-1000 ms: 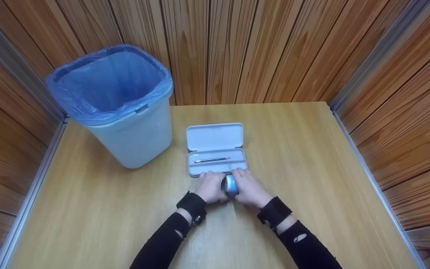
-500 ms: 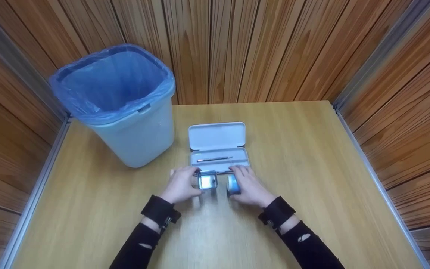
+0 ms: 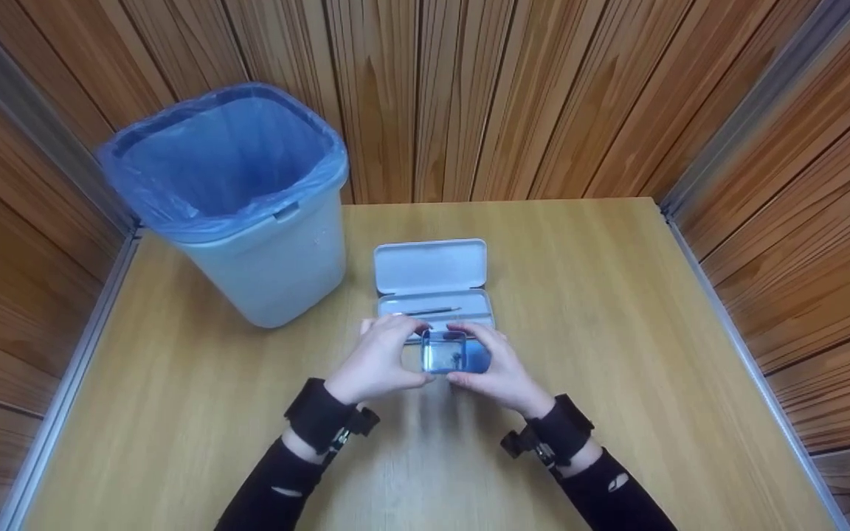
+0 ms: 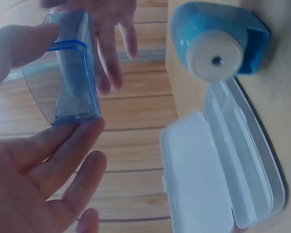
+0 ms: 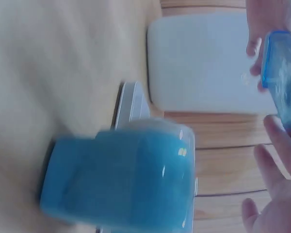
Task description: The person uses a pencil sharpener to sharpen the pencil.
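My left hand (image 3: 377, 358) grips a clear blue shavings drawer (image 3: 440, 354) between thumb and fingers, raised over the table. A small dark bit shows in it in the head view. From the other side, my right hand (image 3: 497, 366) has its thumb and fingertips at the drawer's edges. The blue pencil sharpener (image 4: 211, 41) stands on the table without its drawer, its white round front with the pencil hole facing the left wrist camera. In the head view it is partly hidden behind the drawer and right hand. Just beyond lies an open white pencil case (image 3: 431, 267).
A slim pencil (image 3: 432, 310) lies in the case's tray, partly covered by the left hand in the head view. At the back left stands a pale bin (image 3: 270, 258) with a blue bag liner (image 3: 218, 162). Wood-panelled walls enclose the table (image 3: 580, 295).
The left hand has drawn the drawer leftward away from the sharpener, then carried it back right and up. The right hand has let go of the sharpener and come to the drawer.
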Tool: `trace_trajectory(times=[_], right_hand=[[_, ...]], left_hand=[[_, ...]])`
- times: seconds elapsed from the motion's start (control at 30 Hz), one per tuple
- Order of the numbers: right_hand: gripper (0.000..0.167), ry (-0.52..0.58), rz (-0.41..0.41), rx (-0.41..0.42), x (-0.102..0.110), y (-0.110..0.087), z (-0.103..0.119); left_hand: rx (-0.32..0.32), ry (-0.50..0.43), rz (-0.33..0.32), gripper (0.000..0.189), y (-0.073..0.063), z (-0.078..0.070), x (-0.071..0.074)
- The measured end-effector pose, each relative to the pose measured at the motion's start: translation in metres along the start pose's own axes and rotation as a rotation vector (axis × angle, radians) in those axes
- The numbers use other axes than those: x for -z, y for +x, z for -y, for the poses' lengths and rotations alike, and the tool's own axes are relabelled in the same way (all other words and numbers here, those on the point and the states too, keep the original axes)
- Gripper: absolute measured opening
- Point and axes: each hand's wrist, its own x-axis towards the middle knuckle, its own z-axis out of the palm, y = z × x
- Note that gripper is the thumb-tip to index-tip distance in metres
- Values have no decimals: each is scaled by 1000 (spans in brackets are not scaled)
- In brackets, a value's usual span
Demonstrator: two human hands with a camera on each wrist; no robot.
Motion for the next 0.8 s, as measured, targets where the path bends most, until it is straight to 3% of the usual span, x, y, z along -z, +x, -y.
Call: trace_trajectory(times=[0.1, 0.2, 0.27, 0.33, 0.4, 0.47, 0.53, 0.63, 0.73, 0.8], right_hand=[[59, 37, -53, 10, -1, -3, 1], [58, 64, -90, -4, -1, -6, 0], [58, 86, -99, -47, 1, -8, -1], [58, 94, -109, -94, 2, -10, -1], [59, 108, -120, -132, 3, -13, -1], [58, 116, -138, -151, 5, -16, -2], [58, 117, -154, -159, 6, -19, -3], [57, 110, -166, -158, 7, -23, -6], [57, 95, -171, -149, 8, -26, -8], [57, 90, -175, -156, 8, -27, -9]], left_hand=[[-21, -45, -12, 72, -2, -5, 1], [-82, -53, -150, 76, -4, -8, 10], [-152, 24, -336, 72, -2, -9, 21], [-200, 139, -574, 64, 3, -8, 39], [-174, 266, -782, 54, 11, -6, 61], [-89, 351, -906, 48, 17, -2, 86], [35, 441, -943, 43, 21, 4, 109], [201, 568, -905, 44, 22, 18, 132], [263, 676, -861, 46, 19, 30, 140], [255, 721, -852, 48, 18, 35, 141]])
